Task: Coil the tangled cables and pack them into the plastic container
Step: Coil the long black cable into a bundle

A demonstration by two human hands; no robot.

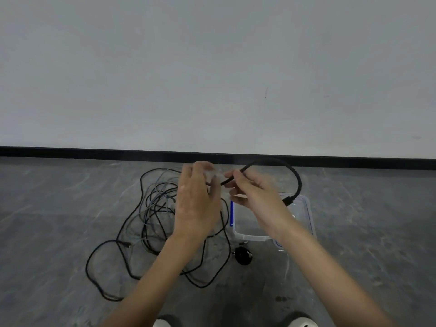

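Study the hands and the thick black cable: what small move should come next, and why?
Probably the left hand should grip the thick black cable beside the right hand and close a first loop. The right hand pinches the cable, which arcs round with its plug end over the plastic container; the left hand is close, its grip blurred.
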